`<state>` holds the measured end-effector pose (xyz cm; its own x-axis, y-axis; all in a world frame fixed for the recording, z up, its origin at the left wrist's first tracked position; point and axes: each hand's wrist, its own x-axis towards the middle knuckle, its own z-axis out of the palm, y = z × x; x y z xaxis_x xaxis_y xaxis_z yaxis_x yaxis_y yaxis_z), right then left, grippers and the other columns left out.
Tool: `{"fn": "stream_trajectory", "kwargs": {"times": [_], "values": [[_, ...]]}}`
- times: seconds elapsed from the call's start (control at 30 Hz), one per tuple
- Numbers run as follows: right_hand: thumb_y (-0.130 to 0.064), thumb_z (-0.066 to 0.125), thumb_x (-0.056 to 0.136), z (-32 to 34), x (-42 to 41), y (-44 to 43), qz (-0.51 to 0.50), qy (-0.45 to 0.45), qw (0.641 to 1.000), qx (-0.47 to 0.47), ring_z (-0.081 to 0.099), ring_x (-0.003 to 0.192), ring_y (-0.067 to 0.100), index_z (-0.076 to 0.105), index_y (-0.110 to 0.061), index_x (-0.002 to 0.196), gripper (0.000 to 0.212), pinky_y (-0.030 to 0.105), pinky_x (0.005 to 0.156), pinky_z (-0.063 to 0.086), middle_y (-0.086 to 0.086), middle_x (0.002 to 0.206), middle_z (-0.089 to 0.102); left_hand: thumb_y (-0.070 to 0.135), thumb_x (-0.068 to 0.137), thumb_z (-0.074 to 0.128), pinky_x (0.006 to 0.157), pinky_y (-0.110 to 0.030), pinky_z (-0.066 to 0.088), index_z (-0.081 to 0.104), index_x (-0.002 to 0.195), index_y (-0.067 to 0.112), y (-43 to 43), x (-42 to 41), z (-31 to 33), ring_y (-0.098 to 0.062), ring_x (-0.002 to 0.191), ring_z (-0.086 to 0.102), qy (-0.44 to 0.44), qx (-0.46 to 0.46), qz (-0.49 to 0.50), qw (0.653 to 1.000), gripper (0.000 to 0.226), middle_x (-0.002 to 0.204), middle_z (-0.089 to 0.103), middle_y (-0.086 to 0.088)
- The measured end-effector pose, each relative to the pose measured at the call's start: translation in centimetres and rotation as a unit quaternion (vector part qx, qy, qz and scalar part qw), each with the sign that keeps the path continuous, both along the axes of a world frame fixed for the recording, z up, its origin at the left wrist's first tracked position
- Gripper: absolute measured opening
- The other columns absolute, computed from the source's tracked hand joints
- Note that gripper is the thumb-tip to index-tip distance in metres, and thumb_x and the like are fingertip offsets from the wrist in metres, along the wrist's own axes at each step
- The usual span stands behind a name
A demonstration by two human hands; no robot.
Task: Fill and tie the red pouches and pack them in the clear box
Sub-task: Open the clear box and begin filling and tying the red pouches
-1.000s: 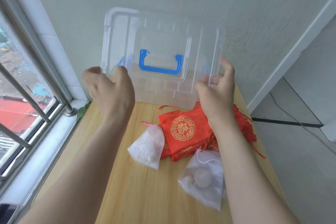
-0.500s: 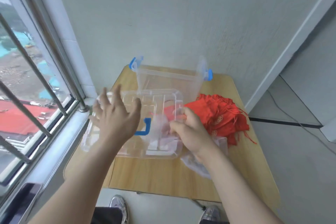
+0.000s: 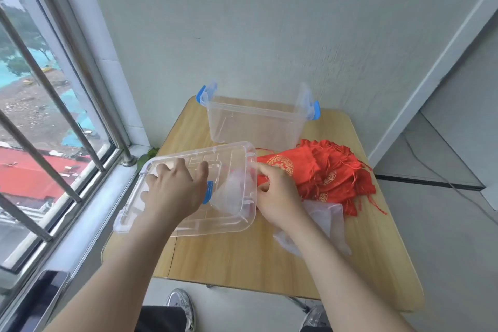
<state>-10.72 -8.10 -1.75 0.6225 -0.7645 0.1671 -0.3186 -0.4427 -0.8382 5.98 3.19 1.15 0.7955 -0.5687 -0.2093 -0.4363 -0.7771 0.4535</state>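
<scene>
Hands first: left hand (image 3: pixel 175 188) lies flat with fingers spread on top of the clear lid (image 3: pixel 226 218), pressing it down. Right hand (image 3: pixel 277 194) sits at the lid's right rim, fingers curled, thumb toward the far corner. It looks like a pinch on the rim, though the red cloth right behind makes that hard to confirm.

Lid rests near the left edge of the bench (image 3: pixel 242 259), its blue handle (image 3: pixel 208 191) showing beside the left thumb. Clear box (image 3: pixel 256 127) stands open at the back of the bench against the wall, blue latches (image 3: pixel 314 110) flipped out, nothing visible inside. Red pouches (image 3: pixel 323 175) are in a loose heap between box and right hand, flat and with cords trailing, so I read them as unfilled. White mesh bags (image 3: pixel 326 221) lie partly under the right wrist; another pale shape shows through the lid.

Step in hand, as I judge it: parking the lid out of the way, so setup only. No pouch filled, tied or packed.

Next move calls for both hands off the lid. One should lift a single pouch from the heap without dragging tangled cords, and the other should bring a mesh bag to its mouth.
</scene>
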Motion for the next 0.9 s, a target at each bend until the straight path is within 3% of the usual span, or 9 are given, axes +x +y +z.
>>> {"fn": "stream_trajectory", "kwargs": {"times": [0.07,0.13,0.23,0.3,0.37,0.43,0.67,0.8,0.9], "values": [[-0.031,0.086,0.088,0.2,0.5,0.1,-0.007,-0.009,1.0,0.011,0.058,0.048,0.005,0.077,-0.032,0.119,0.032,0.017,0.055,0.046,-0.017,0.079,0.075,0.068,0.104,0.025,0.117,-0.056,0.026,0.043,0.154,0.017,-0.2,0.3,-0.1,-0.042,0.149,0.026,0.005,0.002,0.004,1.0,0.074,0.158,0.038,-0.02],[-0.039,0.092,0.08,0.1,1.3,0.0,-0.018,0.012,1.0,0.016,0.066,0.059,0.003,0.077,-0.032,0.118,0.042,0.022,0.065,0.055,-0.015,0.084,0.077,0.072,0.1,0.018,0.117,-0.057,0.025,0.046,0.152,0.015,-0.3,1.0,-0.6,-0.04,0.15,0.025,0.019,0.006,0.011,1.0,0.082,0.157,0.04,-0.019],[-0.019,0.084,0.083,-0.6,2.2,-0.7,-0.051,0.071,0.996,0.0,0.071,0.074,0.008,0.077,-0.025,0.114,0.032,0.03,0.074,0.058,-0.008,0.085,0.08,0.075,0.097,0.015,0.118,-0.06,0.024,0.047,0.149,0.014,-0.2,1.5,-1.0,-0.039,0.152,0.021,0.044,0.007,0.022,0.999,0.087,0.158,0.037,-0.02],[-0.018,0.082,0.084,-0.6,2.4,-1.0,-0.064,0.082,0.994,0.023,0.072,0.074,0.007,0.079,-0.023,0.107,0.024,0.025,0.07,0.057,-0.006,0.079,0.078,0.072,0.101,0.02,0.119,-0.06,0.023,0.043,0.153,0.015,0.0,1.4,-0.8,-0.04,0.153,0.017,0.058,0.006,0.028,0.998,0.081,0.162,0.03,-0.02],[-0.019,0.081,0.086,-0.2,2.4,-1.2,-0.063,0.059,0.995,0.056,0.072,0.071,0.0,0.081,-0.021,0.104,0.018,0.02,0.067,0.056,-0.007,0.08,0.079,0.071,0.102,0.023,0.12,-0.061,0.022,0.04,0.155,0.017,0.2,1.2,-0.4,-0.041,0.154,0.013,0.06,0.004,0.027,0.998,0.078,0.165,0.025,-0.019],[-0.012,0.075,0.09,0.3,2.1,-1.5,-0.07,0.019,0.996,0.045,0.072,0.078,-0.004,0.084,-0.018,0.104,0.017,0.02,0.074,0.056,-0.011,0.089,0.08,0.07,0.103,0.025,0.121,-0.061,0.021,0.04,0.155,0.018,0.1,0.9,-0.3,-0.041,0.154,0.013,0.061,0.001,0.02,0.998,0.076,0.164,0.024,-0.017],[0.002,0.055,0.095,2.0,0.4,-1.8,-0.19,-0.105,0.967,-0.133,0.064,0.1,0.015,0.074,-0.02,0.103,0.03,0.033,0.094,0.049,-0.005,0.104,0.067,0.074,0.101,0.025,0.121,-0.066,0.024,0.037,0.159,0.033,-0.2,0.4,-0.5,-0.038,0.155,0.013,0.102,-0.025,-0.014,0.994,0.072,0.166,0.021,-0.008],[-0.001,0.057,0.102,3.5,-0.5,-1.9,-0.283,-0.189,0.922,-0.183,0.058,0.105,0.018,0.072,-0.012,0.111,0.021,0.027,0.094,0.046,-0.02,0.106,0.051,0.074,0.1,0.025,0.121,-0.064,0.021,0.042,0.156,0.038,-0.6,0.1,-0.5,-0.041,0.152,0.016,0.119,-0.007,-0.047,0.992,0.068,0.161,0.031,-0.005],[-0.015,0.052,0.11,4.0,-0.9,-2.4,-0.307,-0.193,0.915,-0.175,0.06,0.094,0.017,0.066,-0.012,0.112,0.014,0.017,0.079,0.043,-0.014,0.098,0.062,0.069,0.102,0.025,0.119,-0.059,0.02,0.047,0.152,0.038,-1.4,-0.2,-0.3,-0.042,0.149,0.021,0.108,0.015,-0.052,0.993,0.063,0.158,0.037,-0.005]]}}
